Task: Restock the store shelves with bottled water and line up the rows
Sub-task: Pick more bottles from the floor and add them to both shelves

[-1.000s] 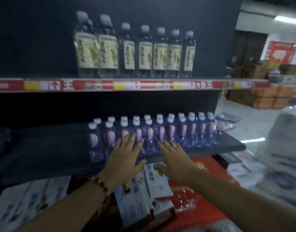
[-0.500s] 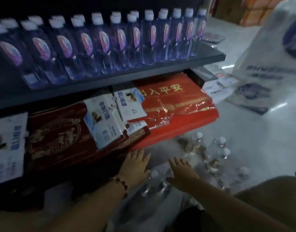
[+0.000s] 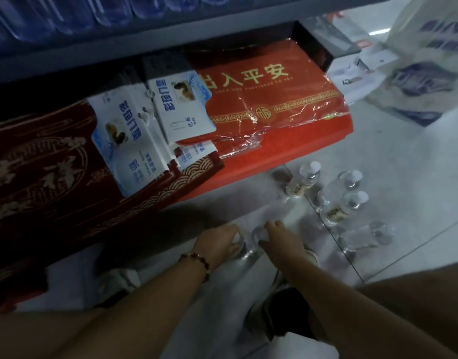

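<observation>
Down on the pale floor, my left hand (image 3: pixel 218 240) and my right hand (image 3: pixel 281 235) each close over the top of a clear water bottle (image 3: pixel 247 251) standing between them. The bottles' caps are hidden under my fingers. Several more clear bottles with white caps (image 3: pixel 304 181) stand loose on the floor to the right, some with beige labels (image 3: pixel 336 215). The row of blue-tinted bottles (image 3: pixel 67 14) on the dark shelf (image 3: pixel 145 45) shows only at the top edge.
Red doormats (image 3: pixel 274 104) and dark red mats (image 3: pixel 41 172) fill the bottom shelf, with white product cards (image 3: pixel 134 141) lying on them. A large white printed bag (image 3: pixel 429 60) stands at the right. My feet (image 3: pixel 282 314) are below my hands.
My view has dropped from the shelf to the floor. Both hands have gone down from the shelf row and closed on bottles standing on the floor.
</observation>
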The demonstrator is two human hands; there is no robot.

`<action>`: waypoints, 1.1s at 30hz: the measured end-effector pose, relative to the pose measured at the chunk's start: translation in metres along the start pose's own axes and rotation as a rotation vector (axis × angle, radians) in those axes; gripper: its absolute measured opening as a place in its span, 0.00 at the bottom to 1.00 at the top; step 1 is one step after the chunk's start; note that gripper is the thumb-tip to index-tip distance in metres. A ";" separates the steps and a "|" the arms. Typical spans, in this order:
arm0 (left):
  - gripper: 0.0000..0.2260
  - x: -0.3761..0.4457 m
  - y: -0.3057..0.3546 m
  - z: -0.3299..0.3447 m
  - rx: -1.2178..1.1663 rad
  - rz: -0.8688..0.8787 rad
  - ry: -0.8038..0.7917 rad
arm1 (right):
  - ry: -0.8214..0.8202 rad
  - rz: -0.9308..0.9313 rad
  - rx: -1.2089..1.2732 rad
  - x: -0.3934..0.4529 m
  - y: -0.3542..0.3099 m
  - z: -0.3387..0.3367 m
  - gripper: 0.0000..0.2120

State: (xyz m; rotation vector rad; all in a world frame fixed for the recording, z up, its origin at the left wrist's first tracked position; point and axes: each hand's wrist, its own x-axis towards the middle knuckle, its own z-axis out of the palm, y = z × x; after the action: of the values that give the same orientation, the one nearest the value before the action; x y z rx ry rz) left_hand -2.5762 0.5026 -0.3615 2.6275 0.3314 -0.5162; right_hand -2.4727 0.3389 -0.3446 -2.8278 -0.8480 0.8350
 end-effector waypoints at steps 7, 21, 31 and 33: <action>0.21 -0.007 0.001 -0.046 0.055 -0.016 -0.032 | 0.000 -0.042 0.048 0.000 -0.006 -0.026 0.22; 0.07 -0.172 0.041 -0.256 -0.534 0.046 0.549 | -0.015 -0.650 0.659 -0.121 -0.107 -0.252 0.07; 0.32 -0.182 0.041 -0.303 -0.725 -0.044 0.597 | 0.113 -0.706 1.227 -0.123 -0.168 -0.260 0.12; 0.37 -0.181 0.045 -0.301 -0.682 -0.029 0.561 | 0.139 -0.682 1.298 -0.116 -0.172 -0.257 0.13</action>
State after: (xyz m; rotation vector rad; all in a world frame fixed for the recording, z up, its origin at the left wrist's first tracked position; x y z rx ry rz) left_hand -2.6343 0.5760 -0.0203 2.0405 0.5935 0.3066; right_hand -2.5036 0.4441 -0.0332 -1.3321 -0.7378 0.6644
